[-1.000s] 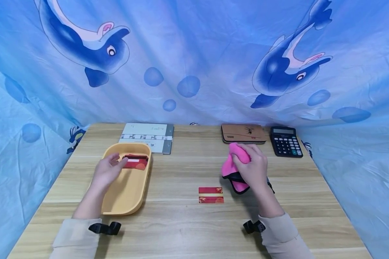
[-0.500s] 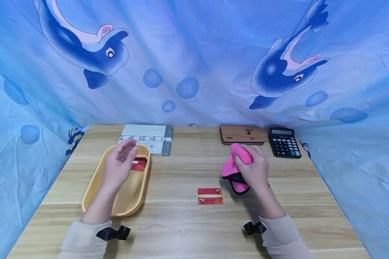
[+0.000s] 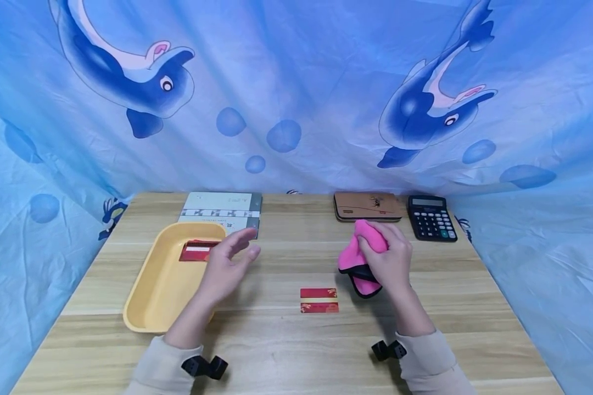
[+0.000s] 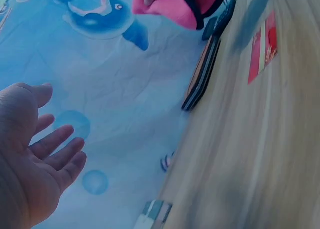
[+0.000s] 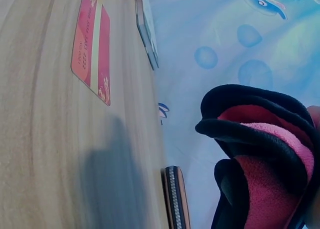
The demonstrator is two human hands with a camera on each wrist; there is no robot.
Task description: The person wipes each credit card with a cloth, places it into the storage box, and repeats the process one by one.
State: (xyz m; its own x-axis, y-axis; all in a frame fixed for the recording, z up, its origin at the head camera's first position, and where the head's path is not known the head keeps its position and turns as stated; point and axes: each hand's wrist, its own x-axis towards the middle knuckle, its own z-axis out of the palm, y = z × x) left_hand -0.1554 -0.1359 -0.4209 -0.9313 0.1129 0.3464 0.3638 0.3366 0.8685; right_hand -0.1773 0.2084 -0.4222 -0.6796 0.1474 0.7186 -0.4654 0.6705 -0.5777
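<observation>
In the head view my right hand grips a soft pink cloth piece with black edging, held above the table. Its lower folds gape, and the right wrist view shows fleecy pink layers between black borders. My left hand hovers over the right rim of the yellow tray, holding nothing, fingers apart and loosely bent. A red and gold card lies flat on the table between the two hands. More red cards lie overlapping at the tray's far end, partly hidden by the left hand.
The yellow tray stands on the left of the wooden table. Behind it lies a pale grey book. A brown zippered wallet and a black calculator are at the back right. A blue dolphin-print curtain hangs behind.
My left hand has moved right from inside the tray, over the cards, to above the tray's right rim. The right hand keeps its hold on the pink cloth piece, almost still.
</observation>
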